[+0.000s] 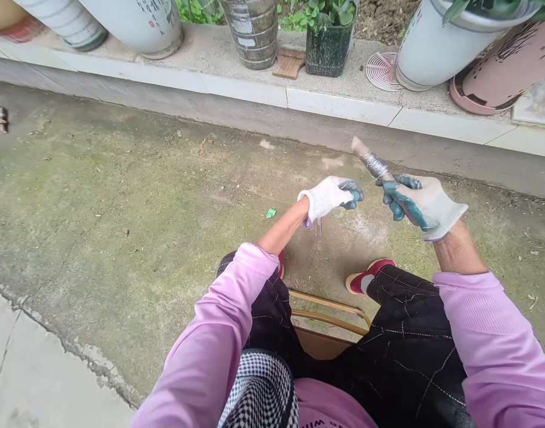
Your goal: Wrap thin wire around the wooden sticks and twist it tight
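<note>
My right hand (417,202), in a white glove with blue-green coated fingers, is closed around a wooden stick wound with thin silver wire (375,165). The stick tilts up and left, its bare end beyond the coil. A fine strand leaves the coil toward my left hand (337,197), which wears a matching glove. Its fingers are pressed together just left of the coil; whatever they hold is too small to make out. Below the left wrist shows a slender, blurred pale object (319,232); whether it hangs or lies on the ground I cannot tell.
Ahead runs a low tiled ledge (335,110) with several potted plants, a dark square pot (328,50) and a pink pot (509,65) among them. A green scrap (271,213) lies on the mossy concrete. Between my legs shows a seat's metal frame (330,303).
</note>
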Demonstrator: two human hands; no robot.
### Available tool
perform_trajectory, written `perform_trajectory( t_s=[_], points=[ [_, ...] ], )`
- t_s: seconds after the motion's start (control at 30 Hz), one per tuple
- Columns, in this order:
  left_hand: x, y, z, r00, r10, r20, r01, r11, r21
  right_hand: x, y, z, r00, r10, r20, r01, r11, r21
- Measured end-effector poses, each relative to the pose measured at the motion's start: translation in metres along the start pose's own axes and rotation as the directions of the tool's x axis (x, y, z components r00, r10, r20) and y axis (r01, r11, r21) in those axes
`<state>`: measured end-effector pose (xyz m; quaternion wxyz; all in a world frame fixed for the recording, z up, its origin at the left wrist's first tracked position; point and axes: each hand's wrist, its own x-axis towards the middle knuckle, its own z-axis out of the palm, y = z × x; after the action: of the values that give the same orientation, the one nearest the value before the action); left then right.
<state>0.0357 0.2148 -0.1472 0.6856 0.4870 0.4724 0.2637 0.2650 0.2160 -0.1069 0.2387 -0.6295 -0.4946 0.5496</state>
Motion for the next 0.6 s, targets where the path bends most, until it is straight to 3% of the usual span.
perform_trajectory(
  t_s=[0.1,0.2,0.3,0.5,0.6],
  points=[
    [0.003,-0.004,-0.001,0.999,0.008,0.035,-0.007,0.999,-0.039,-0.008,-0.005,-0.003,0.994,-0.025,0.105,0.011,0.991,0.131],
    [0.005,-0.006,-0.004,0.999,0.011,0.039,-0.011,1.000,0.001,-0.014,-0.009,-0.005,0.972,-0.028,0.231,-0.004,0.991,0.135],
    [0.004,-0.003,-0.005,0.998,0.020,0.063,-0.022,0.999,0.025,-0.016,-0.009,-0.006,0.960,-0.034,0.278,-0.006,0.990,0.142],
    [-0.007,0.002,-0.002,0.970,-0.018,0.241,0.004,0.998,0.061,-0.011,-0.004,-0.002,0.997,-0.039,0.073,0.021,0.973,0.229],
    [-0.010,0.002,-0.006,0.967,-0.025,0.255,-0.006,0.993,0.117,-0.010,-0.004,0.000,0.999,-0.038,0.034,0.027,0.964,0.266]
  ],
)
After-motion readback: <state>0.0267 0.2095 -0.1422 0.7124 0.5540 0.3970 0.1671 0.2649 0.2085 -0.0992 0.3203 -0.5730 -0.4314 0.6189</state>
